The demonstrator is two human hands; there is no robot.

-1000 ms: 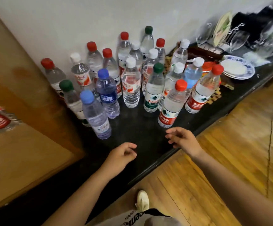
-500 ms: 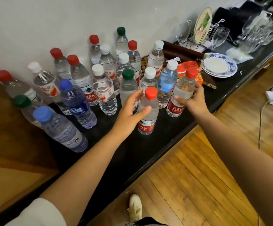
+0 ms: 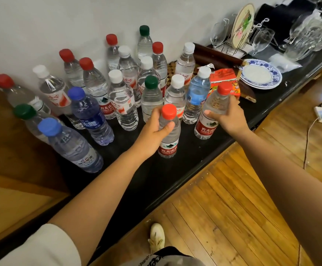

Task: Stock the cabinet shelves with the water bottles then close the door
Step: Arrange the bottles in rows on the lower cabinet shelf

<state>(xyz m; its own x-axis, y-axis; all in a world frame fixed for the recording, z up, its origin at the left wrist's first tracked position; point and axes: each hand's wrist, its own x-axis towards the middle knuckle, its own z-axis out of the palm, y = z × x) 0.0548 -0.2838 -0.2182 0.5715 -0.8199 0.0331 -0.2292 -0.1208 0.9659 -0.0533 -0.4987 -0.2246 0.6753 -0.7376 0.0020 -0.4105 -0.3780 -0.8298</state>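
- On the black counter (image 3: 156, 181), seen from the head camera, a crowd of water bottles stands against the white wall (image 3: 60, 20), with red, white, green and blue caps
- Left hand (image 3: 154, 131) grips the near red-cap bottle (image 3: 168, 139) high on its body, thumb across the front and fingers curled round the back; half a second ago that hand was spread open and only reaching it
- Right hand (image 3: 227, 116) grips the right red-cap bottle (image 3: 210, 120) round its shoulder, fingers wrapped over it just under the cap; earlier it had only touched that bottle's side
- Both held bottles stand at the front of the group, roughly upright, bases at or near the counter; whether they are lifted I cannot tell
- Blue-cap bottle (image 3: 69, 146) stands at the left front, beside the wooden cabinet (image 3: 12, 150), in the same spot as before
- Behind the right hand lie a red packet (image 3: 223, 79), a blue-and-white plate (image 3: 260, 75) and wine glasses (image 3: 262, 41)
- Below is a wooden floor (image 3: 233, 208) and a white shoe (image 3: 157, 237)
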